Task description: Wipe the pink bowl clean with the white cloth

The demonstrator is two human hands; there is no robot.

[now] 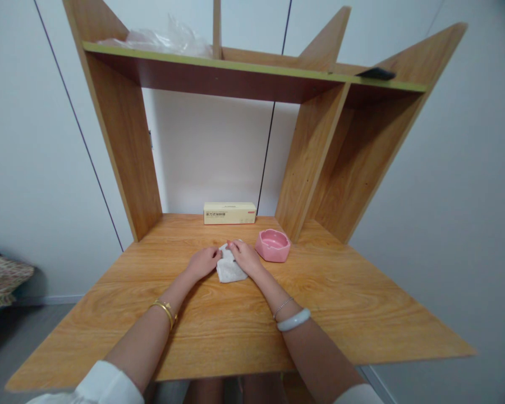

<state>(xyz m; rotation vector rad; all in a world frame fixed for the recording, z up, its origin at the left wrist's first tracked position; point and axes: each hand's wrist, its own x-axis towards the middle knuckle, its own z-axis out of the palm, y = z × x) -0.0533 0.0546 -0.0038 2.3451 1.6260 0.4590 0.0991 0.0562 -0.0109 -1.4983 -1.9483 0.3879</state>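
Observation:
A small white cloth (228, 270) lies folded on the wooden desk (340, 303) in front of me. My left hand (202, 262) rests at its left edge with fingers curled onto the fabric. My right hand (244, 257) lies on top of its right side, fingers bent and pinching the cloth's upper edge. A gold bangle sits on my left wrist; a pale bangle and a thin chain sit on my right.
A pink ashtray (272, 245) stands just right of my right hand. A long cream box (229, 212) lies at the back of the desk. The shelf above holds a clear plastic bag (164, 38) and a dark object (377, 73).

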